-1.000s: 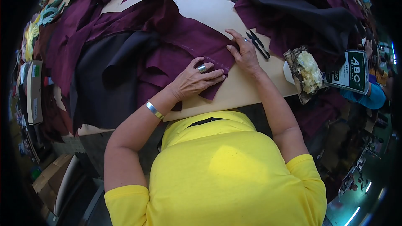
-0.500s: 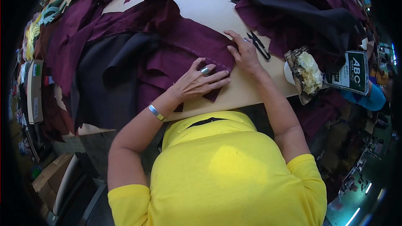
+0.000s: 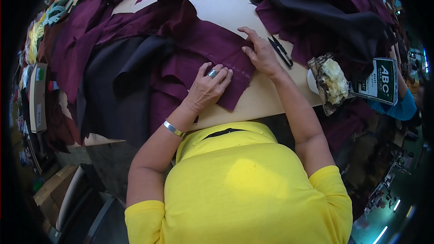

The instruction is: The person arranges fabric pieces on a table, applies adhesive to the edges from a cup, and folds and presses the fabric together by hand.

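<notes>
Maroon fabric (image 3: 190,40) with a pale seam line lies across the table in front of me, joined by a dark grey piece (image 3: 117,77). My left hand (image 3: 208,86), with a ring and a bracelet, rests on the maroon panel. Its fingers are bent and drawn close together on the cloth near the seam; the thumb is hidden. Beside the panel's right edge, my right hand (image 3: 263,56) has its thumb and index finger spread apart, with nothing between them. Black thread snips (image 3: 281,50) lie just beyond it.
More maroon and dark fabric (image 3: 316,13) is heaped at the back right. On the table's right side are a ragged block with yellowish material (image 3: 332,81) and an ABC-labelled package (image 3: 382,79). A blue sleeve (image 3: 402,106) shows behind the package. A cardboard box (image 3: 56,190) stands lower left.
My left hand has slid left along the maroon fabric, its fingers drawing in. My right hand has shifted slightly left, its thumb and index finger now off the panel's edge.
</notes>
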`<state>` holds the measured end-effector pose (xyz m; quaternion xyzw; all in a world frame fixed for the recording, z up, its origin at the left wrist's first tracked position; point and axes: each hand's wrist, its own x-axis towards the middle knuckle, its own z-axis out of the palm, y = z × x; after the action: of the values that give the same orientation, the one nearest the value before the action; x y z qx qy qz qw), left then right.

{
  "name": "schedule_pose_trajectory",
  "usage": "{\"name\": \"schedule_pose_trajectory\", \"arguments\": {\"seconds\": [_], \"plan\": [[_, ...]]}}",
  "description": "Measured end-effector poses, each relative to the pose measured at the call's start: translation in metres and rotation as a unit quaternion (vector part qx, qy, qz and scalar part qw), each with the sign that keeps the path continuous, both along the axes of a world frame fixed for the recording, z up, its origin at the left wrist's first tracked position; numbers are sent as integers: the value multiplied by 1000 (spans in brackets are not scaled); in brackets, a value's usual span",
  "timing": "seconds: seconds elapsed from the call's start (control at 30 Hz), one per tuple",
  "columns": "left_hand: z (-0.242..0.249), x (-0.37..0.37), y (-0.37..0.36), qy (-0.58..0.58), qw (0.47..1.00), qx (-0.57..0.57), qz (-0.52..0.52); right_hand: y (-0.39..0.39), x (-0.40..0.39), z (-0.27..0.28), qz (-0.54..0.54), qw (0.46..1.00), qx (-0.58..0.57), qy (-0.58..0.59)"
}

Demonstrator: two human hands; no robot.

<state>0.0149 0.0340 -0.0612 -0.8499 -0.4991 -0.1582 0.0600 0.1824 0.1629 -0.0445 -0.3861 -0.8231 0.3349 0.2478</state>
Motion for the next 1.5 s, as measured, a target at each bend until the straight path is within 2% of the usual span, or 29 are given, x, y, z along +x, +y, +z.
{"name": "schedule_pose_trajectory", "arguments": {"seconds": [0.4, 0.53, 0.6, 0.7, 0.73, 0.9, 1.1, 1.4, 1.5], "plan": [[0, 13, -4, 43, 999, 8, -21, 0, 1, -12, 18, 997, 69, -12], [6, 7, -2, 1, 999, -8, -52, 0, 1, -6, 27, 999, 23, -39], [7, 0, -2, -26, 1000, -11, -7, 2, 1, 5, 36, 997, -21, -71], [7, -7, -2, -58, 997, -21, 36, 4, -6, -1, 12, 993, 85, -80], [8, -9, -2, -65, 996, -21, 49, 4, -10, 0, 7, 994, 78, -75], [5, -3, -1, -50, 997, -16, 63, 5, -21, 2, 7, 995, 43, -94], [-1, -3, -5, -41, 997, -20, 63, 5, -16, -8, 10, 998, 48, -29], [9, 2, -5, 11, 999, -7, 48, 9, -18, -6, 17, 998, 43, -37], [4, -5, -3, -51, 996, -32, 71, 6, -19, -1, 6, 998, 31, -60]]}}
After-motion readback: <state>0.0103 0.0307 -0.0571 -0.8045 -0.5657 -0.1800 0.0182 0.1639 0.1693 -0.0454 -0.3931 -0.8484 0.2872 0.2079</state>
